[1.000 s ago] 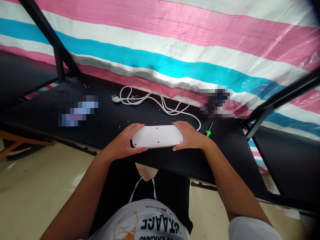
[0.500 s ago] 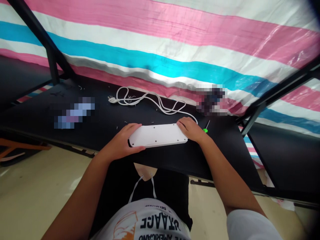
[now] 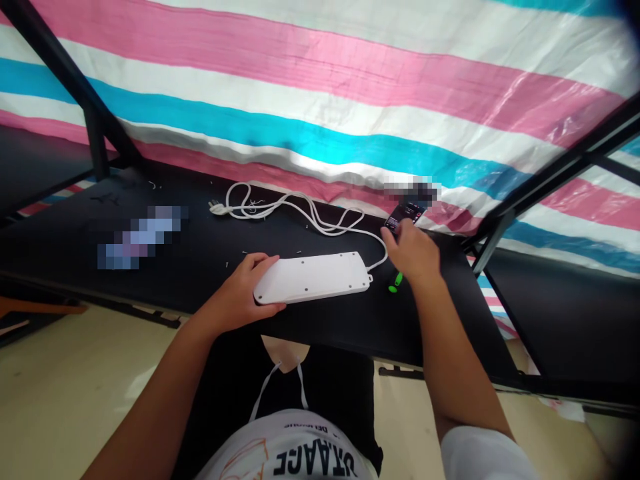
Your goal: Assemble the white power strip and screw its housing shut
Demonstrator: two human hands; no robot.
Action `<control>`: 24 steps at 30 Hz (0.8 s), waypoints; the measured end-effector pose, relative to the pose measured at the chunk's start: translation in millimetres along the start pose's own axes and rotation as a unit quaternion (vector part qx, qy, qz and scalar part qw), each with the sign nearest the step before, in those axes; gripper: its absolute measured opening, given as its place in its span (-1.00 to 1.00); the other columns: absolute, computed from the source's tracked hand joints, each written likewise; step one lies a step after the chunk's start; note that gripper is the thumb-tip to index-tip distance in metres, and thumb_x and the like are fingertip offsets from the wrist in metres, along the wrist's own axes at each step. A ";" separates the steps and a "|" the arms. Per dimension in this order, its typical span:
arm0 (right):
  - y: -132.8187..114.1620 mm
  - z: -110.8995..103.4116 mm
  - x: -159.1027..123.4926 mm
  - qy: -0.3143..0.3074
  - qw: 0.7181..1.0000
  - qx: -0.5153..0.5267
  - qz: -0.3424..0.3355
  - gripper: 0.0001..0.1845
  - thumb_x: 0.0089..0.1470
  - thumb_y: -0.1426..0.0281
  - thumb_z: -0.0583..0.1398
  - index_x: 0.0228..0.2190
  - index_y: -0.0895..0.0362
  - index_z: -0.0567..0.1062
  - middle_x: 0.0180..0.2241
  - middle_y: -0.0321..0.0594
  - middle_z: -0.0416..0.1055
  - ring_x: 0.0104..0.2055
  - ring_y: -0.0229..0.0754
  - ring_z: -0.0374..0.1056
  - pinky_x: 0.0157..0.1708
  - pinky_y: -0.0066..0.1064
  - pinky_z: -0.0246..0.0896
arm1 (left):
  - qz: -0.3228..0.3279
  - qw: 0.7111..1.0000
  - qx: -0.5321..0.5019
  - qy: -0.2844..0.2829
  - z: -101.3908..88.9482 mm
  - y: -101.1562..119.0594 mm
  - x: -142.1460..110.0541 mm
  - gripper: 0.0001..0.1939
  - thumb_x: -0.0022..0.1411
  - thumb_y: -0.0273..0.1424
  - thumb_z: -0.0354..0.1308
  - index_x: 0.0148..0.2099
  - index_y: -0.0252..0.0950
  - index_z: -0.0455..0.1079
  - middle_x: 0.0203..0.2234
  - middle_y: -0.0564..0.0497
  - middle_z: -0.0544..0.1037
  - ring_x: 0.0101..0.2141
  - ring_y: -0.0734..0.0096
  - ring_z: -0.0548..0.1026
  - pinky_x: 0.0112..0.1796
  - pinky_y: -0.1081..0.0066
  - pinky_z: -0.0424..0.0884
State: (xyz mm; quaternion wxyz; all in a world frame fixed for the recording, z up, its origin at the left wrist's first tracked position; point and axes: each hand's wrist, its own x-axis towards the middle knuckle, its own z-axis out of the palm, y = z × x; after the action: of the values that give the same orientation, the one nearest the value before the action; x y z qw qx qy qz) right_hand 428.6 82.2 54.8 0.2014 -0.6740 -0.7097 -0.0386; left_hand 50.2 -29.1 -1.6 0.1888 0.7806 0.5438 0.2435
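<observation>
left hand: fingers spread, cupping the left end of the white power strip
right hand: fingers bent against the lower edge of a smartphone, lit screen up; cannot tell if they pinch it
strip: lying flat, screwed underside up, on the black table
beside right hand: green-handled screwdriver, just below the palm
cord: white power cord looping from the strip's right end to a plug
behind: pink, white and blue striped tarp

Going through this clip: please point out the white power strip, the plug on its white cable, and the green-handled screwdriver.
White plastic power strip [image 3: 310,279]: head view, on its flat upward-facing panel.
White cable plug [image 3: 217,209]: head view, on the plug body.
Green-handled screwdriver [image 3: 395,283]: head view, on the green handle.
</observation>
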 end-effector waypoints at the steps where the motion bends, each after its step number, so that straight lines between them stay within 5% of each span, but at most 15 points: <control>1: 11.5 -7.4 3.5 -0.051 0.996 -0.045 0.054 -0.41 0.32 -0.12 0.07 -0.17 0.17 0.52 -0.26 0.17 0.55 -0.14 0.29 0.52 -0.15 0.03 0.40 | 0.000 1.000 0.001 0.000 0.1 0.2 0.0 -0.04 0.16 0.00 0.37 0.47 -0.19 0.10 0.30 -0.22 0.19 0.26 -0.16 0.31 0.28 0.00 0.30; 4: 41.8 -15.1 12.7 -0.319 0.937 -0.065 0.123 -0.49 0.16 -0.07 0.28 -0.44 0.15 0.54 -0.38 0.09 0.58 -0.33 0.16 0.57 -0.29 -0.13 0.44 | 0.012 1.000 -0.001 0.000 0.0 1.3 0.2 -0.05 0.16 -0.03 0.37 0.47 -0.18 0.10 0.30 -0.21 0.21 0.28 -0.17 0.30 0.30 -0.02 0.27; 7: 53.5 -6.7 15.7 -0.408 0.904 -0.018 0.130 -0.64 0.10 0.17 0.35 -0.57 0.13 0.51 -0.51 -0.05 0.56 -0.49 -0.03 0.54 -0.44 -0.30 0.42 | 0.028 1.000 -0.003 0.004 -0.7 3.4 0.0 -0.07 0.17 -0.06 0.37 0.47 -0.18 0.10 0.31 -0.22 0.24 0.30 -0.17 0.28 0.32 -0.06 0.23; 12: 51.0 -9.0 16.1 -0.327 0.934 -0.039 0.135 -0.75 0.04 0.25 0.35 -0.53 0.15 0.54 -0.57 -0.03 0.52 -0.45 0.07 0.54 -0.37 -0.23 0.42 | 0.032 0.999 0.003 0.001 -1.4 6.4 -1.1 -0.07 0.18 -0.08 0.39 0.45 -0.21 0.10 0.32 -0.23 0.25 0.30 -0.12 0.27 0.32 -0.03 0.23; 16: 55.0 -26.1 20.0 -0.162 0.978 -0.053 0.122 -0.59 0.31 0.24 0.04 -0.13 0.21 0.59 -0.16 0.18 0.59 -0.03 0.25 0.53 -0.05 -0.05 0.39 | 0.039 0.999 -0.007 0.005 -2.0 8.1 -1.1 -0.08 0.14 -0.10 0.43 0.43 -0.21 0.13 0.30 -0.21 0.28 0.29 -0.11 0.29 0.31 0.00 0.25; 18: 54.5 -28.1 19.8 -0.064 0.994 0.017 0.085 -0.54 0.35 0.25 0.00 0.07 0.17 0.53 -0.07 0.12 0.57 0.02 0.21 0.50 0.00 -0.05 0.37 | 0.039 0.999 -0.013 0.009 -2.4 8.8 -1.1 -0.08 0.12 -0.10 0.44 0.41 -0.20 0.15 0.29 -0.20 0.30 0.28 -0.12 0.30 0.31 0.00 0.26; 22: 38.5 -16.1 13.5 -0.011 0.969 0.248 0.007 -0.51 0.24 0.12 0.23 0.12 0.06 0.52 -0.21 -0.11 0.57 -0.36 -0.02 0.52 -0.23 -0.15 0.44 | 0.029 0.999 -0.023 0.016 -3.2 10.6 -1.3 -0.08 0.09 -0.09 0.45 0.40 -0.15 0.18 0.29 -0.18 0.32 0.28 -0.16 0.32 0.30 -0.03 0.28; 24: 25.8 -7.8 9.8 -0.020 0.943 0.331 -0.015 -0.52 0.13 0.09 0.35 0.00 0.08 0.55 -0.25 -0.15 0.57 -0.35 -0.04 0.52 -0.24 -0.18 0.46 | 0.026 0.999 -0.026 0.014 -3.7 11.5 -1.5 -0.08 0.09 -0.08 0.45 0.41 -0.14 0.18 0.29 -0.18 0.32 0.27 -0.16 0.32 0.30 -0.03 0.28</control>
State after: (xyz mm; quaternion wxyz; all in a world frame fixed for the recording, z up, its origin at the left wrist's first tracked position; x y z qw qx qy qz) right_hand 455.3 91.1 59.8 0.3982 -0.5594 -0.6964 0.2088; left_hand 56.3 -34.3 7.6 0.1948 0.7859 0.5193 0.2733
